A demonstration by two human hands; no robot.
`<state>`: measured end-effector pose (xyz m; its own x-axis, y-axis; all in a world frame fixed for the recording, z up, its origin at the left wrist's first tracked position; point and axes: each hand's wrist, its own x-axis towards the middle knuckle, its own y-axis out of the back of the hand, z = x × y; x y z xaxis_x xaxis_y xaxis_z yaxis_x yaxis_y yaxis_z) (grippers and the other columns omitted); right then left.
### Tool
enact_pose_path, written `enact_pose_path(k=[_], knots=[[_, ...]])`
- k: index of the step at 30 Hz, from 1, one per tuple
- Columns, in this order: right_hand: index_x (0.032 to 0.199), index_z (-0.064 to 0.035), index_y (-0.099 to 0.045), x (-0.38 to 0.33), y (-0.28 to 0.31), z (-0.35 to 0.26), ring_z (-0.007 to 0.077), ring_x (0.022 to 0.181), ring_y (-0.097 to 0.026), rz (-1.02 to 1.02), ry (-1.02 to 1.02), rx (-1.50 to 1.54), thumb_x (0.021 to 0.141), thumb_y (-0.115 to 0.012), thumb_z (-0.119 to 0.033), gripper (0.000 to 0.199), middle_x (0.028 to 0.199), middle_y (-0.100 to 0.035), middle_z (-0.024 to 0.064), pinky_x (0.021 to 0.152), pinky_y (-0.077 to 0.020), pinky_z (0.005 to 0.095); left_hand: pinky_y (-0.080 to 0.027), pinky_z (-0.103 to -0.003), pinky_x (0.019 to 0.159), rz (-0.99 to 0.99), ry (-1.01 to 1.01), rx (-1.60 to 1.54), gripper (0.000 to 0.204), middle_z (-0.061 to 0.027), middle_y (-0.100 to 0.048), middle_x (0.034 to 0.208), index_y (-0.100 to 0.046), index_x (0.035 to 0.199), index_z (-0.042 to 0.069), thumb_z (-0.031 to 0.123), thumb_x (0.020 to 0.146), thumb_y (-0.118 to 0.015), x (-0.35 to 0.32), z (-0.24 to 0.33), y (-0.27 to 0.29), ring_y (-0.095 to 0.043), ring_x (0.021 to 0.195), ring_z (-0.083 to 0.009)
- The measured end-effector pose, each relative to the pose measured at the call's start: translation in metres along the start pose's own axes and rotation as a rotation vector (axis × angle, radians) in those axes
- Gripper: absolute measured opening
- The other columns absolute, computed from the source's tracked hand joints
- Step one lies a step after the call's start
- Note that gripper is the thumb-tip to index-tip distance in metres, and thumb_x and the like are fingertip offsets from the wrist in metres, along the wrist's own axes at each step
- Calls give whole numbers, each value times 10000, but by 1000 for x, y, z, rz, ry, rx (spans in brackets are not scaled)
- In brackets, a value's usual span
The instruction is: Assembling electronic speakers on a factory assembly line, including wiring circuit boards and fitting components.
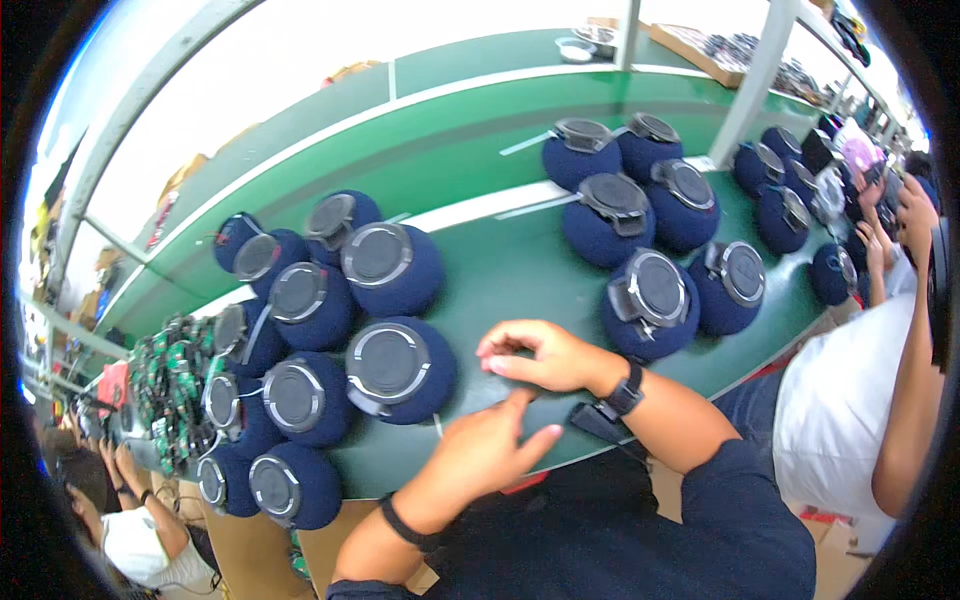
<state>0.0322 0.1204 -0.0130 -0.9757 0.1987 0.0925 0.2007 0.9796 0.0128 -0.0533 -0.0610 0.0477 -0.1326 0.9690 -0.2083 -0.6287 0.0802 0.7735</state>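
My left hand (pixel 497 442) is over the near edge of the green table (pixel 500 270), thumb spread away from the fingers and nothing visible in it. Just beyond it, my right hand (pixel 545 355) hovers with loosely bent fingers, thumb apart, also seemingly without anything. The two hands are close together; whether they touch I cannot tell. Nearest to them on the left sits a round navy fabric-covered speaker (pixel 393 365) with a grey disc on top. On the right, another such speaker (pixel 650 305) has a clear flap of film on it. A small black object (pixel 597 422) lies by my right wrist.
Several more navy speakers (pixel 300 400) crowd the left, beside a heap of green circuit boards (pixel 175 390). Others (pixel 610 215) stand at the back right. A green conveyor belt (pixel 450 110) runs behind. Co-workers flank me; one in a white shirt (pixel 850 400) is close on the right.
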Motion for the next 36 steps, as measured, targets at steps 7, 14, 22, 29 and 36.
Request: enact_pose_path(k=[7,14,22,29,36], knots=[[1192,-12,-669,-3,1,-2,129,1020,-654,34,-29,190,1027,-667,-179,235,1083,-714,63,930,-529,313,-565,-519,860,-140,-175,-97,567,-247,-738,1068,-696,1164,4,526,949,-649,47,-2,-10,-720,957,-412],[1098,6,-678,-6,4,-5,175,943,-668,117,-32,114,1003,-647,-268,291,986,-712,97,893,-536,341,-555,-428,747,-61,-268,-315,418,-146,-742,854,-754,1021,34,440,942,-692,64,-17,-25,-711,798,-302],[1098,26,-654,-4,3,0,213,989,-685,65,-5,256,976,-680,-257,310,1049,-726,157,926,-547,358,-536,-394,672,-27,-304,-516,422,-112,-714,786,-720,928,1,420,965,-686,57,-26,-20,-685,724,-243],[1099,18,-624,-2,1,3,208,953,-687,107,-44,294,1013,-660,-367,396,1019,-714,153,893,-561,349,-492,-328,621,-201,-238,-912,377,-40,-678,770,-685,863,20,375,989,-697,64,-37,-22,-632,683,-145],[1075,15,-621,-2,-4,-3,216,918,-680,158,27,298,1040,-595,-487,503,1007,-696,146,854,-553,341,-477,-328,597,-81,-357,-779,378,-41,-658,721,-660,834,30,367,1004,-673,57,-28,-19,-596,658,-128]])
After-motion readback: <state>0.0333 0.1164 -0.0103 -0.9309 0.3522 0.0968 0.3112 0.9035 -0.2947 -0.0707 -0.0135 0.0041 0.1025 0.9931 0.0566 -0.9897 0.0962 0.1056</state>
